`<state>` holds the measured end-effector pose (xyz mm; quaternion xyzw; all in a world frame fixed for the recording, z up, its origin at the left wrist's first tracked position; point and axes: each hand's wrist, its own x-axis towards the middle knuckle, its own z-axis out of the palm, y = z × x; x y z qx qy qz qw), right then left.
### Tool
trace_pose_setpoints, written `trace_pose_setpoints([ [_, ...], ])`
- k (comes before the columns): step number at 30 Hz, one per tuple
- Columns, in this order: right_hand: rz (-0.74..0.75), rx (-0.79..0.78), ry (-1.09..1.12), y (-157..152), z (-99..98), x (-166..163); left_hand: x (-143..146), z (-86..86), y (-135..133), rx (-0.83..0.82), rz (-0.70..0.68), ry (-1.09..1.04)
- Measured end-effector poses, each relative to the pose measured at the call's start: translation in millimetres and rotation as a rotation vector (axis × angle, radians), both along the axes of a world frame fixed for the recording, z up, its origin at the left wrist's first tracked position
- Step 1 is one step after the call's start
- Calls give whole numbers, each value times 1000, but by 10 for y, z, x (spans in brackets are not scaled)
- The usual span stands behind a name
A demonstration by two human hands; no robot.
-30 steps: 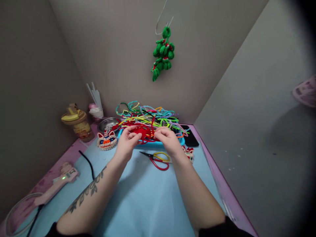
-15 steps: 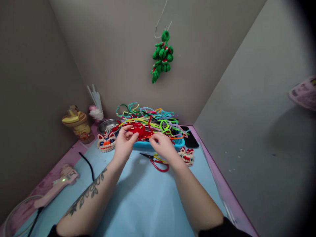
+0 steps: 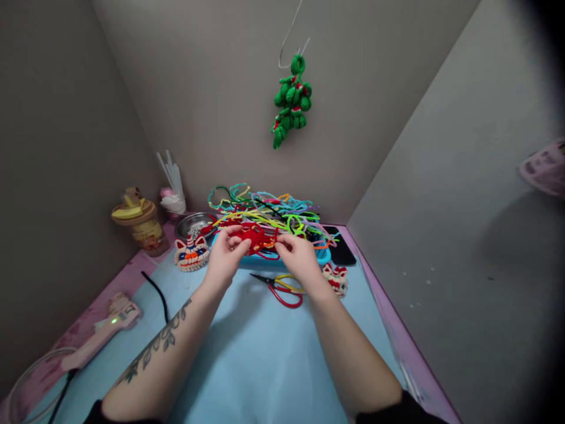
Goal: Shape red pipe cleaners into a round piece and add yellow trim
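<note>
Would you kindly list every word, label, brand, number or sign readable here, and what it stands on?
No text is readable.
Cup: print too small and blurred to read.
Pink tool: any markings too small to read.
Pink item at far right: dark marks too blurred to read.

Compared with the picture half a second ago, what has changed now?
The right hand has moved slightly right, away from the left hand. The left hand still holds the red piece; the scissors lie where they were.

Over the mat [image 3: 265, 359] between our arms [image 3: 159, 353] we can pass; before the basket [image 3: 324, 256], the scissors [image 3: 271, 282] obstruct us.
</note>
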<state>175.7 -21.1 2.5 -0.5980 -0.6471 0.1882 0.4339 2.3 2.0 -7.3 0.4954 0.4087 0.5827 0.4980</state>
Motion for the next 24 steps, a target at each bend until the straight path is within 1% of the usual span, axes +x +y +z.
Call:
trace_pose_setpoints([
  [2,4,-34,-258,-21,9,-10,14,12,-13,24,7,-15],
  [4,23,-65,-420,-35,13,-32,32,14,-30,55,9,0],
  [7,36,-68,-526,-41,13,-57,55,9,-57,97,-11,52],
  [9,47,-49,-543,-37,12,-56,66,6,-71,116,-51,86],
  [12,45,2,-443,-25,8,-40,81,6,-84,105,-101,112],
  [16,-1,56,-204,-6,-22,-54,109,9,-96,31,-101,85],
  [19,-22,90,-24,5,-57,-89,112,6,-99,-19,-136,107],
  [24,20,102,120,8,-59,-92,64,7,-79,-46,-192,149],
])
